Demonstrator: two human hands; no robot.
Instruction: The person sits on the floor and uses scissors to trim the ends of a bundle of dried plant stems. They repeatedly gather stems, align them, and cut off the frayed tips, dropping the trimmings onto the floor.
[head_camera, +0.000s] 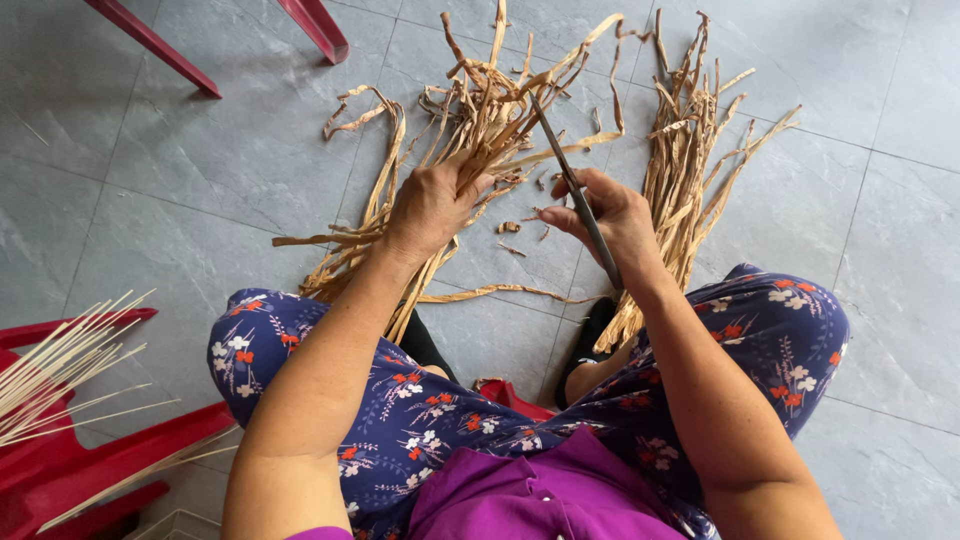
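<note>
pointing up-left: knife (575, 195) in right hand (610, 215)

A home craft spot: grey tiled floor (200, 170), red plastic stool (90, 450), dried strips (690, 160).

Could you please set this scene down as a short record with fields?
Setting: grey tiled floor, person seated, seen from above
Left hand: grips a bundle of dry tan fibre strips
Right hand: holds a long thin dark metal blade, its tip up against the strips
Right of it: second pile of tan strips
Lower left: red plastic stool bearing pale thin sticks
</note>
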